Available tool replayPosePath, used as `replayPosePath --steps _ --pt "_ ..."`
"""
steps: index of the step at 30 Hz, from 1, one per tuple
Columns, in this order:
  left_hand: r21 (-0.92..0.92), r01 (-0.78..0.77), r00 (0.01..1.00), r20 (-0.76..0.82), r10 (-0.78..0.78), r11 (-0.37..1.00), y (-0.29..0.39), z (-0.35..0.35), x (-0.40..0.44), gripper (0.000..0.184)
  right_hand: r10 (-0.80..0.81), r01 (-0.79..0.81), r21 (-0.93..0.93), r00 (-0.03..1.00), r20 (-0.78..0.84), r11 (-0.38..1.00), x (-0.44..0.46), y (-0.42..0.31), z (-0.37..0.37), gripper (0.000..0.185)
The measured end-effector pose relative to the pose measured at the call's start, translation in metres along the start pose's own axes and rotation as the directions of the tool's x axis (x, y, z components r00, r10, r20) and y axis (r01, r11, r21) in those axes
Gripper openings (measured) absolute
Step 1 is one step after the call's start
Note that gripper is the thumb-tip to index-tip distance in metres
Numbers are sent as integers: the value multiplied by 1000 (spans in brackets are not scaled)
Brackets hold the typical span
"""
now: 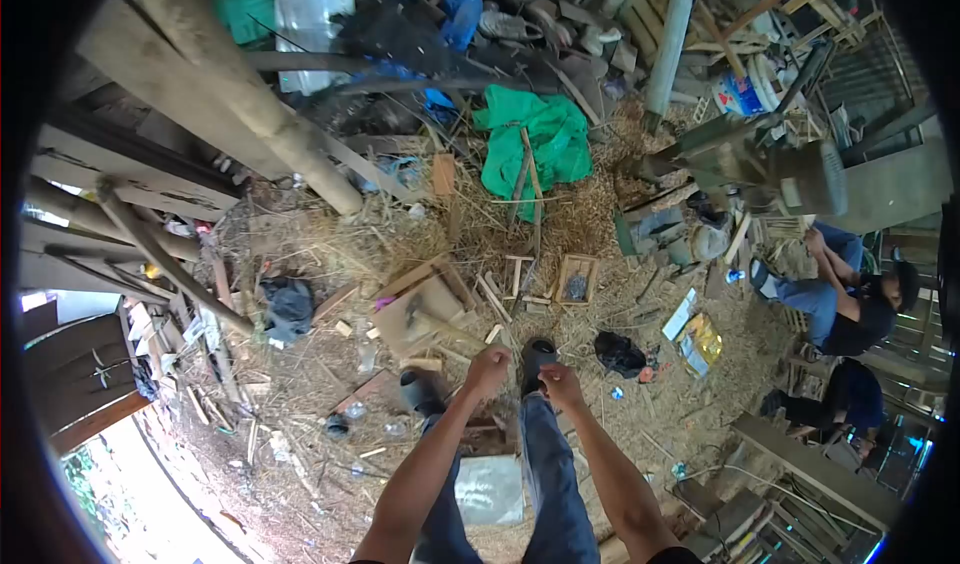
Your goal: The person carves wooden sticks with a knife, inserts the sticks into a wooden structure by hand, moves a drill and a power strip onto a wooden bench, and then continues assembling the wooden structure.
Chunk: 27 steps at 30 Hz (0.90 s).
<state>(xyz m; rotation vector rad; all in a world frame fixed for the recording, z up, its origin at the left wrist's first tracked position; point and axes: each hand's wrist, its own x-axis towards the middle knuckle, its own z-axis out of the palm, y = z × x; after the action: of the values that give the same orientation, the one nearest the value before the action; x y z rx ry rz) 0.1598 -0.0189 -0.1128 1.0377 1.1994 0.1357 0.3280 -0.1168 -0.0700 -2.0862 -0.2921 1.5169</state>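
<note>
My left hand (488, 370) is closed around the end of a wooden handle. It belongs to what looks like a hammer (450, 332), its head pointing up and left over a brown cardboard box (425, 314). Just to the right, my right hand (562, 386) is closed in a pinch in front of my dark shoe (539, 356). Whatever its fingers hold, if anything, is too small to make out. Beyond the hands, a small wooden frame box (577, 279) with dark bits inside lies on the ground.
Wood scraps and straw litter the ground. A black plastic bag (620, 354) and a gold wrapper (700, 344) lie to the right. Two people (850, 299) sit at the far right. A green sack (540, 149) and wooden posts (250, 104) stand ahead; a metal sheet (489, 491) lies between my legs.
</note>
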Motion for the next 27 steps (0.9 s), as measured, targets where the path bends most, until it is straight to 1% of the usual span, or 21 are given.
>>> replayPosePath --steps 2,3,4,5,6,8,9,10,11,12,14,15,17,19,20,21,23,24,26,27 --pt "230 -141 979 -111 170 963 7 21 65 13 -96 99 -221 995 24 970 95 40 2 21" --pt "339 -141 977 -104 186 930 -2 32 105 15 -274 260 -340 962 5 904 143 59 4 21" --pt "444 -131 976 -100 195 886 -18 39 141 17 -357 319 -441 934 -4 839 176 62 9 21" --pt "493 -115 967 -145 212 863 -36 44 183 19 -437 361 -540 899 -14 760 208 62 14 20" --pt "538 -95 956 -185 227 838 -57 51 219 22 -432 313 -623 901 -44 717 224 47 18 18" --pt "663 189 950 -309 35 724 -22 48 237 18 -345 210 -569 928 -140 795 284 71 33 32" --pt "671 194 952 -304 26 715 -21 49 247 18 -332 201 -560 933 -142 804 301 74 40 32" --pt "633 260 918 -395 15 729 -23 49 256 19 -366 186 -602 911 -191 776 306 66 45 32" --pt "615 290 898 -440 14 733 -37 49 267 19 -406 172 -645 883 -234 745 311 65 48 32" --pt "595 318 875 -484 13 738 -50 48 278 19 -404 172 -638 883 -238 751 317 73 51 32" --pt "603 185 941 -337 38 776 -92 39 319 21 -390 208 -616 904 -176 760 327 72 56 31" --pt "611 167 937 -342 68 774 -100 36 331 21 -414 228 -608 892 -184 761 335 73 57 31" --pt "623 -6 947 -248 205 782 -114 33 336 20 -436 335 -531 897 -73 779 348 90 52 31" --pt "610 -52 948 -218 230 791 -106 34 330 16 -470 419 -499 882 26 759 349 89 43 31" --pt "457 -84 979 -128 159 885 -110 31 332 15 -478 448 -422 878 40 788 337 80 35 31" --pt "293 -94 995 -13 102 951 -112 28 333 15 -484 471 -342 874 54 813 322 77 27 30" --pt "71 4 998 65 -9 997 -67 35 300 15 -524 486 -450 851 47 749 329 98 19 32" --pt "71 -32 997 67 27 997 -54 36 282 15 -551 503 -458 834 33 733 321 97 11 32" --pt "93 -50 976 216 29 994 -16 32 261 13 -632 533 -453 769 -93 715 310 76 -3 32" --pt "92 -82 974 217 60 992 -3 29 249 13 -656 540 -449 740 -149 712 300 72 -8 33"
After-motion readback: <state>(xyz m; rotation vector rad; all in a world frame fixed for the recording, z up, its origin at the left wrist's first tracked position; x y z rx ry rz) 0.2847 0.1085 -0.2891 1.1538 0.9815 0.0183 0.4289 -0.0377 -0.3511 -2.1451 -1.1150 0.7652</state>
